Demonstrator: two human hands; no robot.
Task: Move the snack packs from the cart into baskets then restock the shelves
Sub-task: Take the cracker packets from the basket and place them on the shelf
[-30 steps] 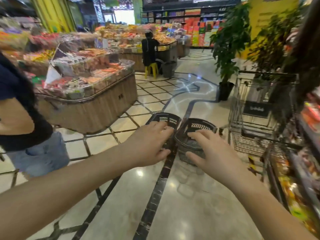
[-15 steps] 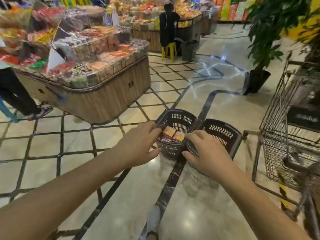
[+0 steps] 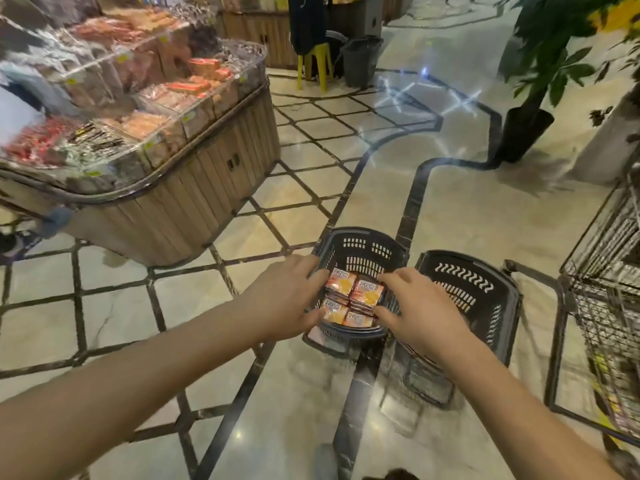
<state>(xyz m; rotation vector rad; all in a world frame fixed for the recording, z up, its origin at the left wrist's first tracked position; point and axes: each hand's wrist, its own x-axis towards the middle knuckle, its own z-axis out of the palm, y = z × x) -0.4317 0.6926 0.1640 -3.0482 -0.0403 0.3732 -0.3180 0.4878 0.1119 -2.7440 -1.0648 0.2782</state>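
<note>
Two black plastic baskets stand side by side on the tiled floor. The left basket (image 3: 360, 249) holds several orange and red snack packs (image 3: 355, 299) laid flat in stacks. The right basket (image 3: 467, 289) shows no packs inside. My left hand (image 3: 287, 301) grips the left rim of the left basket, fingers over the edge and thumb near the packs. My right hand (image 3: 417, 315) grips that basket's right rim, between the two baskets. The wire cart (image 3: 602, 271) stands at the right edge, partly cut off.
A round wooden display stand (image 3: 180, 188) full of wrapped snacks fills the upper left. A potted plant (image 3: 523, 133) stands at the upper right. A person sits on a yellow stool (image 3: 313, 67) by a grey bin at the back. Open floor lies between.
My right hand has shifted left from the right basket to the right rim of the left basket. My view has tilted down and closer, so the packs now show.
</note>
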